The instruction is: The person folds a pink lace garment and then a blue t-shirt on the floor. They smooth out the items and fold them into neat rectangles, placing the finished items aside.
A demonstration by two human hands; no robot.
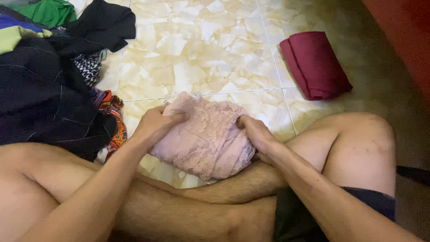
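Taking the pink lace garment (206,136) as my landmark: well left of it I see a heap of dark and coloured clothes (49,89) on the tiled floor (201,49). My left hand (154,125) is closed on the garment's left edge, fingers pinching a fold. The garment itself rests on my crossed legs. My right hand (257,134) grips its right edge the same way. Up and right of it lies a folded maroon cloth (316,65). I judge I'm mid-fold; next calls for bringing both edges together evenly.
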